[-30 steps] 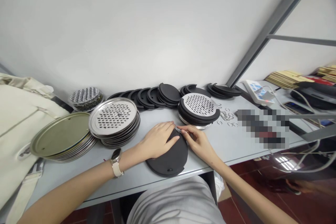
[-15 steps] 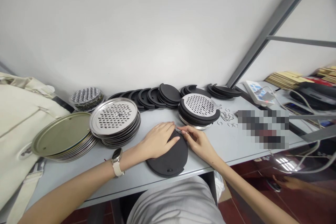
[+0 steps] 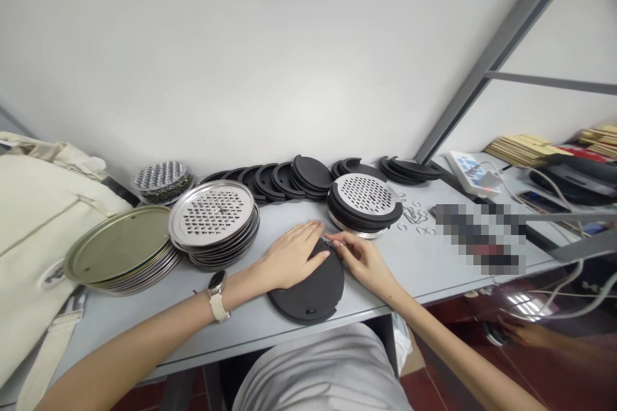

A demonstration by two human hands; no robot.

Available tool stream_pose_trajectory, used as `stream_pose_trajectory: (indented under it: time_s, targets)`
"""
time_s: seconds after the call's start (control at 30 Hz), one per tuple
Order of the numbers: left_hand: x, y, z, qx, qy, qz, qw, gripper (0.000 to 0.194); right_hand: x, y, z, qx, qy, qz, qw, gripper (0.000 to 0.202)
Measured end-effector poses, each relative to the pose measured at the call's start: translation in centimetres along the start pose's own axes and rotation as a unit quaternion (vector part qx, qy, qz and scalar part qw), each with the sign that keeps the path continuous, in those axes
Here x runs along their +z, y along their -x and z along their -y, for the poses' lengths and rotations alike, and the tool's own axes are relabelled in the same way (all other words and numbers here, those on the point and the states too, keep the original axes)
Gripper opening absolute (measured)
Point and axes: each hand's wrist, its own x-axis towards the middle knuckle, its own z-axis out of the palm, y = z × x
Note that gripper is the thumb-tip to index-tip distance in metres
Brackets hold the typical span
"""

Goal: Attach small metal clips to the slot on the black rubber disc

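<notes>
The left hand [image 3: 295, 257] lies palm down on a round black disc [image 3: 308, 295] at the near edge of the tabletop [image 3: 385, 282], its grip spread, thumb apart from the fingers. The right hand [image 3: 361, 257] has its grip pinched on a small metal piece [image 3: 328, 241] at the disc's far edge; its exact shape is too small to tell. Beyond the hands stands a black stack topped by a perforated metal plate [image 3: 367, 192], with loose metal rings [image 3: 421, 230] just beside it. To the left are a stack of silver grater plates [image 3: 212, 213] and a stack of trays, the top one green [image 3: 123, 247], near a cream bag [image 3: 29, 205]
</notes>
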Motion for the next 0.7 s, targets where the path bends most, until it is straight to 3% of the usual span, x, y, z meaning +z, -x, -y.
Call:
stream_pose_trajectory:
  time_s: [0.7]
  targets:
    - [-0.26,0.01,-0.31,-0.005,0.003,-0.005,1.0,0.055,0.35,0.74,-0.51,-0.029,0.054,-0.014,0.998,0.026]
